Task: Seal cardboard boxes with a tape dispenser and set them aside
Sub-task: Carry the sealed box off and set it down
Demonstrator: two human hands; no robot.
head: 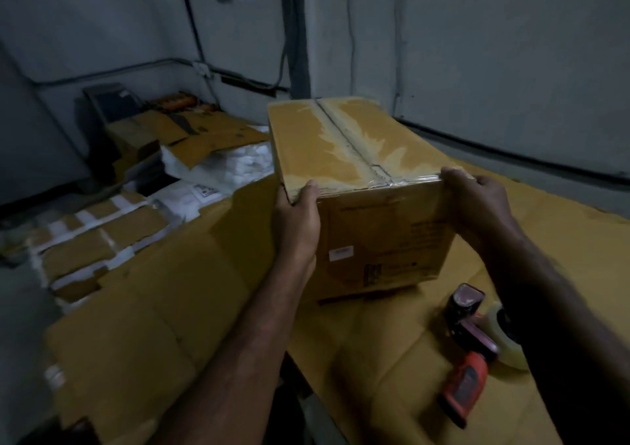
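Head view. The cardboard box point(358, 158) sits between the two hands, over the cardboard-covered table point(562, 257). I can't tell if its base rests on the table or is just off it.

- **Left hand:** the left hand point(298, 219) clasps the near left top corner. The thumb lies up to the top edge and the other fingers are hidden round the left side.
- **Right hand:** the right hand point(477, 202) grips the near right top corner, with its fingers curled together over the top edge.
- **The relation that matters:** the box's long axis runs straight away from the fingertips, along the top seam. Both hands hold the near short end and are equally close. The far end is unsupported by either hand, so it will likely want to tip forward.
- **Box surface:** plain brown corrugated board with square edges and printed labels on the near face. Shiny clear tape point(354, 148) runs along the seam and wrinkles over the near edge, and the paper beside it is torn in pale patches.
- **Stage of the task:** the seam looks sealed, so setting the box aside is probably next.
- **Tape dispenser:** the tape dispenser point(467, 352) lies below the right fingers, close to the right forearm, and nothing is holding it. It has a red handle, and the forearm partly hides its clear roll.
- **Flattened cartons:** flattened cartons point(112, 250) lie well to the left of the left fingers.
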